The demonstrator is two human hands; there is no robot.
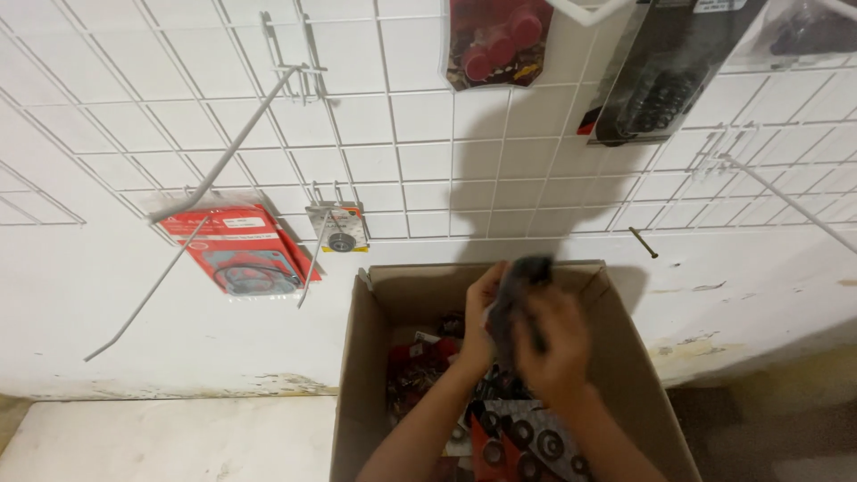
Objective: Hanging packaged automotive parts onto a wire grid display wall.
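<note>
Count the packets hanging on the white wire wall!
5: red gasket packet lower left, small washer card beside it, red-parts packet top middle, black packet top right, another at the corner, cut off.

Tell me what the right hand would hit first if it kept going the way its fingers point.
The right hand points up and away, toward the wall. First in that line looks to be the far rim of the cardboard box, then the white wall behind it. Depth is hard to judge from this view.
</note>
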